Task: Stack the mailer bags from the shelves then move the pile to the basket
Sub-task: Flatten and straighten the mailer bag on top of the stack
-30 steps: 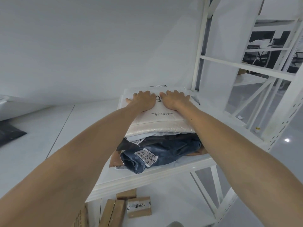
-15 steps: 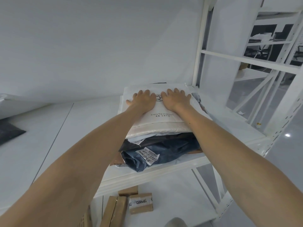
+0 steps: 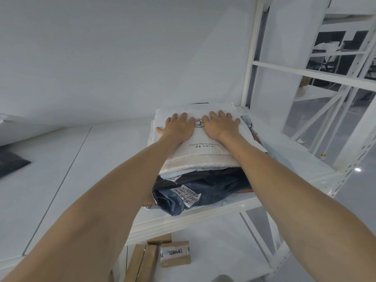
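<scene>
Mailer bags [image 3: 195, 176] lie piled at the right end of a white shelf [image 3: 114, 159], beside the rack's upright post [image 3: 251, 58]. Topmost is a white bag [image 3: 203, 147] printed "Enjoy the outdoors"; under it a dark blue bag [image 3: 215, 192] shows a barcode label [image 3: 189, 195]. Both hands rest flat on the white bag, the left hand [image 3: 179, 128] and right hand [image 3: 219, 125] side by side, fingers [image 3: 222, 114] spread open, gripping nothing. Cardboard boxes [image 3: 175, 254] sit on the lower level.
</scene>
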